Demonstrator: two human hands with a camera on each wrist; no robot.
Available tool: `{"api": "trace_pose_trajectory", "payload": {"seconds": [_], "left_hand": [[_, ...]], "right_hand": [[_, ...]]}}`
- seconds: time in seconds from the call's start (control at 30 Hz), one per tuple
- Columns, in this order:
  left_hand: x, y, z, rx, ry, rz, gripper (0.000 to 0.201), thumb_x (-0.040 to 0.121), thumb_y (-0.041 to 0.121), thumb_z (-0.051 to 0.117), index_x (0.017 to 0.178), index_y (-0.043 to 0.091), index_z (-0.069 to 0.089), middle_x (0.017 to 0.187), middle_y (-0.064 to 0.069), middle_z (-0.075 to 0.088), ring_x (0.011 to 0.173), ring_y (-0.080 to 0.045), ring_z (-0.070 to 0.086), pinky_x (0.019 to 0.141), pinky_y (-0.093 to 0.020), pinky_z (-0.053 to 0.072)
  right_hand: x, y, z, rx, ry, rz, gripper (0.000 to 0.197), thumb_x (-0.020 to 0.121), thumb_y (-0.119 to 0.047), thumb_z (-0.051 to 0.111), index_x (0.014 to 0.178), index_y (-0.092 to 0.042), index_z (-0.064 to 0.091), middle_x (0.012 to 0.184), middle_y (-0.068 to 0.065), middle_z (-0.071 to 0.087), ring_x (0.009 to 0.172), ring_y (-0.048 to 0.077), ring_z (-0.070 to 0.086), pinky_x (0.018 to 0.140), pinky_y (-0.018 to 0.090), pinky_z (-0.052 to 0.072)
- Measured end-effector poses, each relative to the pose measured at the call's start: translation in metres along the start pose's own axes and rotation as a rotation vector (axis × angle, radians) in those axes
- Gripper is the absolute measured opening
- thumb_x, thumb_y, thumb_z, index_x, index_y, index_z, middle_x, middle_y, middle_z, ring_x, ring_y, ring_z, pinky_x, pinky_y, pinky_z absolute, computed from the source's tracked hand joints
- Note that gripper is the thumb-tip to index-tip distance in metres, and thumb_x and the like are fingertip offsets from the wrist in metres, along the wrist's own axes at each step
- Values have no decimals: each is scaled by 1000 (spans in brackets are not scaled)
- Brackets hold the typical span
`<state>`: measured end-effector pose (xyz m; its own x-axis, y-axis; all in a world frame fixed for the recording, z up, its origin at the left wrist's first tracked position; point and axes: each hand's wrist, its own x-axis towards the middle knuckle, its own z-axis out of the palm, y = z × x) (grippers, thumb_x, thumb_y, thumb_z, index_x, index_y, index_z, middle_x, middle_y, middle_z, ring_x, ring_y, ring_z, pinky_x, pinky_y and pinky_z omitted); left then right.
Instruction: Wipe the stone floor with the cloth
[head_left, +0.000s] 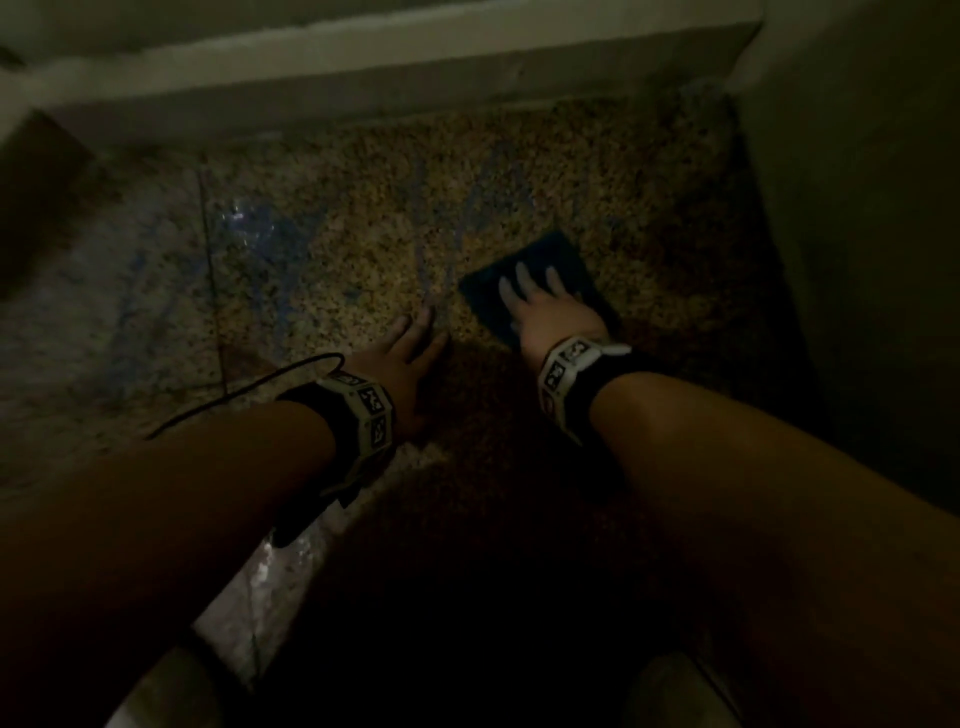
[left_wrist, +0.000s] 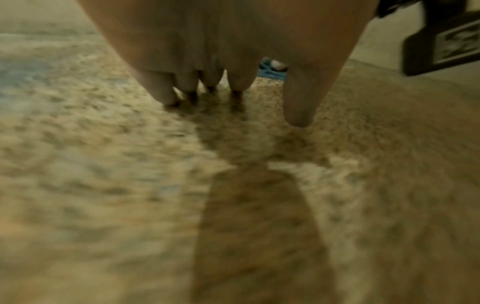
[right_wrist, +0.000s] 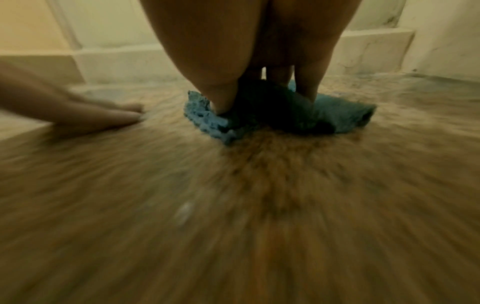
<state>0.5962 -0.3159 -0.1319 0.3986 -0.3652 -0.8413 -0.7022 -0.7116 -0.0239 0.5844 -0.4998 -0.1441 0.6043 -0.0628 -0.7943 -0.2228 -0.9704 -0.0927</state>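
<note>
A folded blue cloth (head_left: 540, 270) lies flat on the speckled brown stone floor (head_left: 337, 249). My right hand (head_left: 545, 306) presses down on it with straight, spread fingers. In the right wrist view the cloth (right_wrist: 213, 121) bunches under the fingers (right_wrist: 221, 98) and the floor is streaked with motion blur. My left hand (head_left: 410, 353) rests flat on the bare floor just left of the cloth, fingers straight. The left wrist view shows its fingertips (left_wrist: 168, 92) touching the stone (left_wrist: 103, 144), with a sliver of the cloth (left_wrist: 270, 72) beyond them.
A pale raised step or skirting (head_left: 363, 67) runs along the far edge of the floor. A dim wall (head_left: 857, 208) closes the right side. A grout seam (head_left: 213, 270) crosses the floor at left, with a wet sheen beside it. A thin black cable (head_left: 249, 389) trails from my left wrist.
</note>
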Motion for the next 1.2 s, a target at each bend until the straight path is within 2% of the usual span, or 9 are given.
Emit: {"api": "trace_pose_trajectory", "payload": {"seconds": [0.13,0.27,0.37,0.57,0.7,0.83,1.0,1.1,1.2], "left_hand": [[-8,-32,-10,185,-18,100,80,97,52,36,149,23,-17,154,-1,-28,146,-24,-12,112,-37,30],[-23,-68,-31,308,-13,77,80,98,51,37,150,20,-16,156,-2,-23,146,-26,-7,115,-36,23],[-42,-79,-43,272,-32,29,73,101,45,34,150,19,-14,156,-1,-22,147,-25,-1,113,-37,23],[-40,-79,-23,129,-50,125,76,101,37,41,150,18,-13,154,-1,-30,145,-26,-15,113,-42,22],[-25,-75,4,-21,-3,131,76,101,39,38,150,21,-17,154,0,-29,145,-26,-16,116,-45,10],[-18,-94,33,-207,30,73,75,100,43,37,150,23,-14,155,2,-26,145,-24,-16,118,-44,4],[-16,-112,35,-88,65,96,73,101,41,36,150,25,-15,154,4,-28,145,-21,-16,117,-39,2],[-18,-111,34,-69,62,95,74,100,43,36,150,24,-16,154,3,-29,145,-21,-18,118,-40,0],[-18,-109,40,-64,93,95,76,100,46,35,149,23,-19,153,2,-30,144,-23,-20,117,-41,-2]], "right_hand": [[-15,-5,3,22,-69,45,65,104,-21,35,152,-28,-8,158,-2,-20,146,29,-13,117,48,14],[-44,-16,2,-23,-40,146,69,102,-32,39,152,-28,-7,157,0,-23,145,27,-15,117,46,13],[-66,-26,1,9,-46,199,72,101,-31,42,152,-28,-9,157,2,-24,145,27,-16,117,47,9],[-69,-35,-3,97,41,322,68,102,-37,36,152,-26,-9,158,1,-18,146,28,-10,117,47,13],[-36,-35,-8,83,86,301,69,102,-44,30,152,-17,-10,159,2,-14,146,30,-7,118,44,11],[-19,-50,-2,183,48,329,62,104,-31,30,152,-18,-7,160,4,-10,146,31,2,116,44,19],[-25,-84,12,89,61,234,58,104,-23,32,153,-15,3,160,9,5,143,34,19,112,41,27],[-29,-91,16,-23,-4,160,62,103,-40,31,153,-24,-1,161,3,-4,145,32,11,115,39,19],[-38,-77,30,-178,18,90,70,98,-56,28,151,-31,-10,159,-1,-16,147,28,-4,116,47,10]]}}
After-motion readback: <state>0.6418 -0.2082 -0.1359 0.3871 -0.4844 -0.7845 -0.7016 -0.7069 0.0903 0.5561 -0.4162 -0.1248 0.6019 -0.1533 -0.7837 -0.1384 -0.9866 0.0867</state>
